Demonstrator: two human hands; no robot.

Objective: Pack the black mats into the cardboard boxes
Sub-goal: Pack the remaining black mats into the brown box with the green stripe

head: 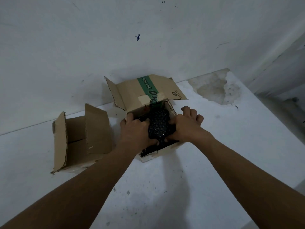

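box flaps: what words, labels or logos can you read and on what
"gula batu": white letters on the green stripe on the raised flap of the right box; last word unsure.
Large letters lower on the stripe: partly under tape, unreadable.
Small logo and print on the flap: too small.
Left box: no text seen.

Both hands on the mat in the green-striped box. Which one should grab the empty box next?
Left, likely. The left hand is on the side where the empty box stands; the right hand would have to cross over the black mat and the green-striped box.
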